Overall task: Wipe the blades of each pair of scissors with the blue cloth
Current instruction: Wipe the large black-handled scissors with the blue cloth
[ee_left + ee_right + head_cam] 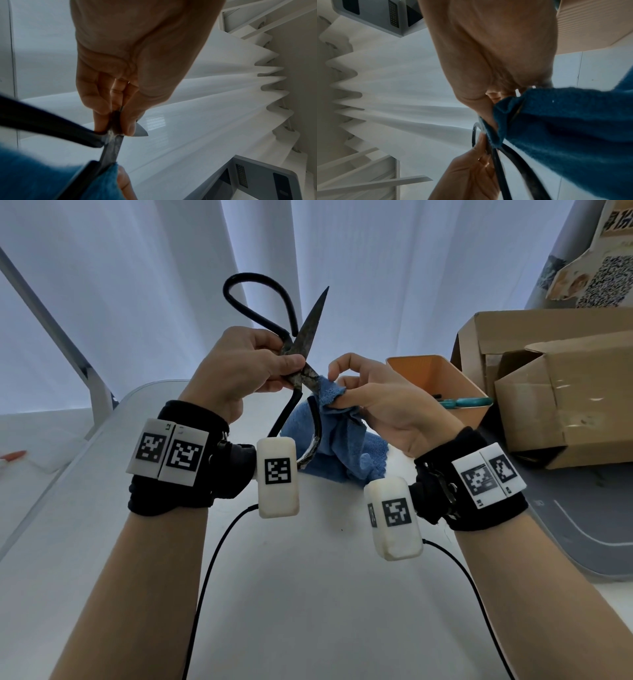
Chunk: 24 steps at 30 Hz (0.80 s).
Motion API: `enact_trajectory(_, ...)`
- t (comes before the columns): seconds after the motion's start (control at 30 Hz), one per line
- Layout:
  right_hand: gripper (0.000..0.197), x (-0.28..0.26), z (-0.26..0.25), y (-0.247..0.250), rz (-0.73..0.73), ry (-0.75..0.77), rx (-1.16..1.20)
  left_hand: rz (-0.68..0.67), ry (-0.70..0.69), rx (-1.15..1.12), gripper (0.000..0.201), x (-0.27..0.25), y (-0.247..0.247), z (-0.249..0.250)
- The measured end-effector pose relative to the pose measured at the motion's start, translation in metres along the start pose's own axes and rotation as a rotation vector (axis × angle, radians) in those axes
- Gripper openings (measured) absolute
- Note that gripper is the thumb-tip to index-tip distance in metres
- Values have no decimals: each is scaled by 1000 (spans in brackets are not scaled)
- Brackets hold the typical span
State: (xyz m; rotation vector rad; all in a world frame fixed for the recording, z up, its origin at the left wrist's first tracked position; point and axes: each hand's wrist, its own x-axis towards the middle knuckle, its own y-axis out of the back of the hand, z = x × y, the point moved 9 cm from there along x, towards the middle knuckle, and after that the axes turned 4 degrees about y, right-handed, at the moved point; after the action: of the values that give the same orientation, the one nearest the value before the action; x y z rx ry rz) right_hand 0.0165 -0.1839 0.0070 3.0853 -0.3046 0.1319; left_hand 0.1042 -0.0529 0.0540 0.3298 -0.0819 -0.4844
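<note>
The left hand [239,371] pinches a pair of old black iron scissors [301,361] at the pivot, thumb on one side and fingers curled on the other, holding them in the air over the middle of the white table [308,577]. The scissors are spread wide: one dull, spotted blade points up toward 12 o'clock, the other runs down toward 4 o'clock into the blue cloth [329,398]. The right hand [380,402] has that cloth folded round the lower blade, pinched between thumb and fingers, while the rest of the cloth hangs down to the table at 6 o'clock of the hands.

By my reading the wiping of this pair is under way on one blade only; the upright blade is bare of cloth and looks unwiped, though I cannot tell for sure. At 3 o'clock an orange bin [431,378] holds teal-handled scissors [462,402], so at least one more pair seems left to do. Cardboard boxes [561,392] stand beyond it
</note>
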Motion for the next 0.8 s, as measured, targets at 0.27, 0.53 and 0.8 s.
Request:
enact_trajectory(0.27, 31, 0, -1, -1, 9, 1, 7, 12, 4, -5, 12, 1, 4, -2)
enact_trajectory(0.53, 27, 0, 0, 0, 48, 0, 28, 17, -1, -2, 22, 3, 3, -2)
enact_trajectory(0.8, 25, 0, 2, 1, 66, -12, 43, 29, -9, 3, 28, 5, 5, -2)
